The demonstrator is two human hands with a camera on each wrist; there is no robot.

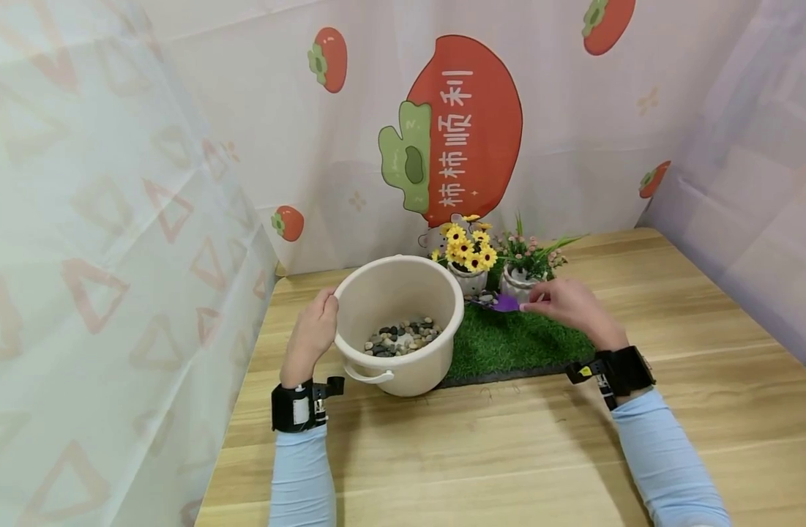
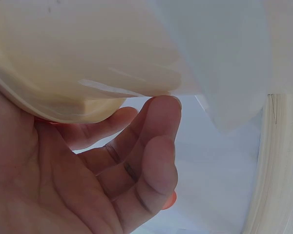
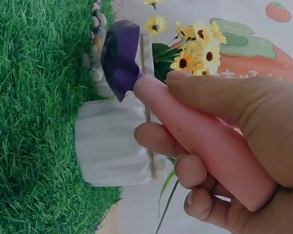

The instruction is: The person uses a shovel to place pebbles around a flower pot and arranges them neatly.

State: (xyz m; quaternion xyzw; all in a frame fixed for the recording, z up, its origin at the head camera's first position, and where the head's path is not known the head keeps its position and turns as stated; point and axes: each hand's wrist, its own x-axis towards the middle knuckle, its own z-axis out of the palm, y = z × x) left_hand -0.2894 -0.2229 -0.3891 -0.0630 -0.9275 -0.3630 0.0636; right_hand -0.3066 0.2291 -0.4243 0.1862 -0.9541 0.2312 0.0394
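Trowel (image 1: 506, 303), purple in the blade and pink in the handle (image 3: 205, 141), is in my right grip (image 1: 570, 301), closed firmly on that handle: thumb laid along one side, fingers curled against the other. I have its blade low over the grass mat (image 1: 508, 344), pointing towards the bucket (image 1: 419, 375), in front of two white pots. Small stones (image 1: 487, 298) show right at the blade; whether they lie on it or on the grass behind, I cannot tell.

My left grip (image 1: 313, 329) is curled over the bucket's rim on its left side, and the left wrist view shows fingertips against the outer wall. The bucket is cream-coloured and its mouth leans a little my way; its handle hangs down in front. On its floor are pebbles (image 1: 403, 338), dark, tan and whitish.

The bucket hides the mat's left end, so I cannot see whether it rests partly on the mat. Of the pots, the one with yellow flowers (image 1: 468, 249) stands nearer the bucket, and the one with pink flowers (image 1: 531, 252) is just to its right, near my right grip. All this sits on a wood-grained surface (image 1: 468, 454), with a pale cloth (image 1: 244, 88) behind, printed with red fruit and white characters.
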